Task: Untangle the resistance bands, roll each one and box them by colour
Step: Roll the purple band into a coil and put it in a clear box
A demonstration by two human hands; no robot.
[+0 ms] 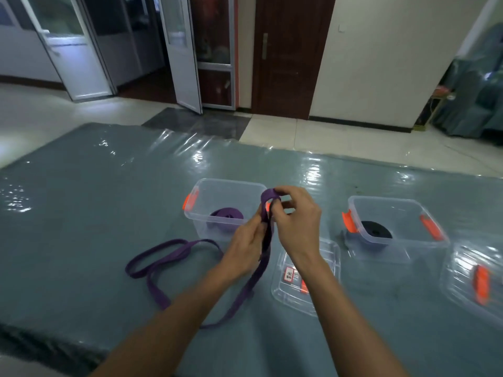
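Both hands hold a purple band (268, 195) up by the left box (226, 184). The right hand (296, 221) pinches its folded top. The left hand (245, 246) pinches it just below. The rest lies looped on the mat (81, 213).

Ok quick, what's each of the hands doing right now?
The left hand pinches the purple band just under its folded end.
The right hand grips the folded top end of the same band.
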